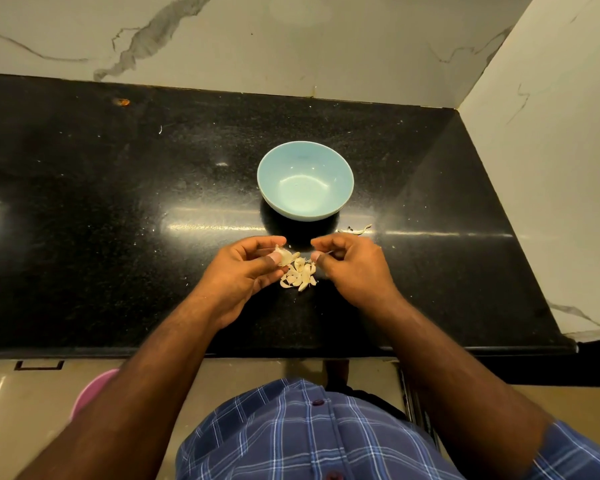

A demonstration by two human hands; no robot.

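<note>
Pale cream garlic clove, partly wrapped in papery skin, sits pinched between the thumb and curled fingers of the left hand, just above the counter. From my remote seat I see the right hand just beside it, thumb and forefinger nipped on a thin whitish strip of garlic skin. The two hands are close but not touching. Below and between them lies a small heap of cream cloves and peelings on the speckled black polished stone countertop. Just behind the hands stands a round light-blue glazed bowl, upright, apart from the heap. A few loose peel scraps lie near the bowl's right front, close to the right hand's knuckles. White grey-veined marble walls close off the back and right of the counter.
</note>
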